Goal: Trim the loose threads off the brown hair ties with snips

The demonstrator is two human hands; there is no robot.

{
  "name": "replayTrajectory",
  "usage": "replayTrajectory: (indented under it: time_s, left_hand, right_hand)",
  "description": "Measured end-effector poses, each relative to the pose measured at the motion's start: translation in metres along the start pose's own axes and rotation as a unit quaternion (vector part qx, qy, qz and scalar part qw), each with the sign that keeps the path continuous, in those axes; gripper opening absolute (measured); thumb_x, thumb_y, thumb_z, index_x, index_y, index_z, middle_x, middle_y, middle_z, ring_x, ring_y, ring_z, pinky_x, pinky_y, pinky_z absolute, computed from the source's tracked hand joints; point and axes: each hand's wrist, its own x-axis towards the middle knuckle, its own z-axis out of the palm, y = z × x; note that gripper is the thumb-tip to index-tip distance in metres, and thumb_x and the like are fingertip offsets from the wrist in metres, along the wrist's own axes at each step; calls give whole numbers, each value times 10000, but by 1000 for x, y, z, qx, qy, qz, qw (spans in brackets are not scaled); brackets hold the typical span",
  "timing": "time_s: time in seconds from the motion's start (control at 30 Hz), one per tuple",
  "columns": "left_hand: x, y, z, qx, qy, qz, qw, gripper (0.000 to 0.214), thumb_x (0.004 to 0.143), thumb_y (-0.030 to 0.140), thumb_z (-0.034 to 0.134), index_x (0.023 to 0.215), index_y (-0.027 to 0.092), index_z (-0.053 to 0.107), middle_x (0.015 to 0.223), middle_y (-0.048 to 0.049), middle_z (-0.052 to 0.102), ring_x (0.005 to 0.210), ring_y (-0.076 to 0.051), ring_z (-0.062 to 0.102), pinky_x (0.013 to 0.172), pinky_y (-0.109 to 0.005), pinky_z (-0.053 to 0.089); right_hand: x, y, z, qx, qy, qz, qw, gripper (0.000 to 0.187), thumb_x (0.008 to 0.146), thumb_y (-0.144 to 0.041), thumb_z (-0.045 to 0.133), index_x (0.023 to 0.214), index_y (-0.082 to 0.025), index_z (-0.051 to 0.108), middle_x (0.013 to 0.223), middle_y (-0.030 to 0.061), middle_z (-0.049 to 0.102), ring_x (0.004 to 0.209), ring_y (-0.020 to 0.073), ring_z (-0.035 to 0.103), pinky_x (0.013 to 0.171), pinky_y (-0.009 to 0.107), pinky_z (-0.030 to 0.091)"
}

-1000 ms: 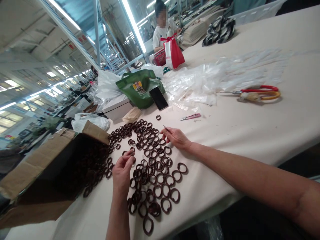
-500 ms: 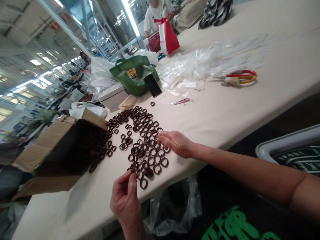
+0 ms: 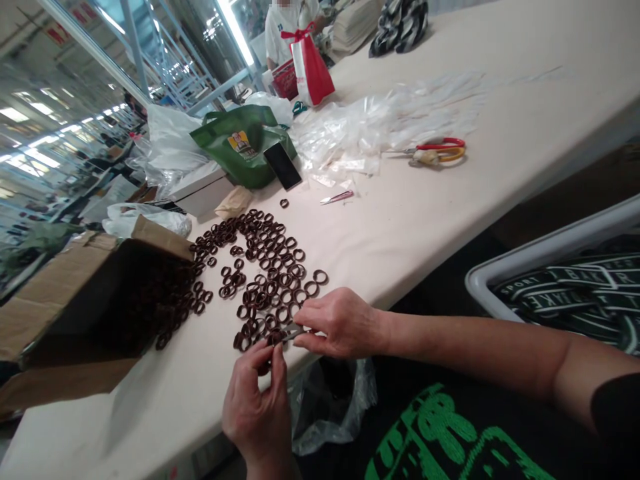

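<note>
My left hand (image 3: 257,403) is closed at the near table edge, pinching a small dark brown ring (image 3: 265,367) between thumb and fingertips. My right hand (image 3: 345,325) is closed around small thread snips (image 3: 294,331), whose metal blades point left towards the left fingertips. Whether the blades touch the ring I cannot tell. Just beyond both hands spreads a heap of similar brown rings (image 3: 273,250), lying loose on the pale tabletop (image 3: 380,233). More rings spill from an open cardboard box (image 3: 80,280) on the left.
Pink-handled snips (image 3: 337,197), red-and-yellow scissors (image 3: 440,153) and a phone (image 3: 283,167) lie farther back, near a green bag (image 3: 245,150) and plastic sheets (image 3: 345,130). Below the edge hangs a see-through bag (image 3: 320,437). A grey-rimmed bin (image 3: 473,280) stands right. Across the table is a person (image 3: 280,37).
My right hand has come from the heap's right side towards my left hand, and snip blades now show between them. The camera view has shifted right.
</note>
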Motion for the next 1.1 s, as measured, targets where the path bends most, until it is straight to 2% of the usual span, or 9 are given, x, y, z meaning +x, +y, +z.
replayTrajectory:
  time_s: [0.2,0.37,0.53,0.77,0.97,1.1]
  left_hand:
    - [2,4,5,-10,-38,54,998,40,879,215,675,874,220,635,889,-33,746,741,-147,690,666,-243,498]
    - [4,7,10,-27,-61,68,995,45,884,220,671,868,215,629,876,-36,741,750,-146,691,677,-239,496]
    - [4,9,13,-32,-56,71,995,46,886,224,669,864,214,629,858,-34,738,743,-145,685,665,-238,490]
    - [2,9,15,-43,-59,49,996,55,875,234,682,849,214,638,875,-36,742,708,-139,671,633,-234,474]
    - [-2,7,15,-58,-56,-3,997,40,867,238,683,852,223,650,898,-24,743,686,-134,660,643,-236,474]
    - [-5,6,16,-66,-60,-20,996,44,856,252,693,840,226,661,895,-27,745,681,-141,661,643,-242,480]
  right_hand:
    - [-4,6,3,-61,-11,-18,998,365,996,-441,449,800,-178,609,713,15,642,573,131,530,532,288,268]
    - [-6,11,3,-76,-15,-26,997,385,1008,-446,427,806,-176,613,727,19,639,566,134,517,535,295,269]
    - [-8,13,1,-66,-25,-23,997,389,1014,-446,422,796,-178,602,737,16,639,582,124,522,538,280,272]
    - [-10,17,2,-60,-31,-17,998,388,1021,-419,428,770,-181,602,736,13,641,592,116,522,537,275,268]
    - [-11,19,-4,7,-22,32,999,354,992,-406,482,751,-179,607,703,-1,617,615,115,521,559,258,313]
    - [-13,19,-6,-16,-35,7,999,370,995,-436,460,791,-176,625,721,8,616,598,122,504,539,275,292]
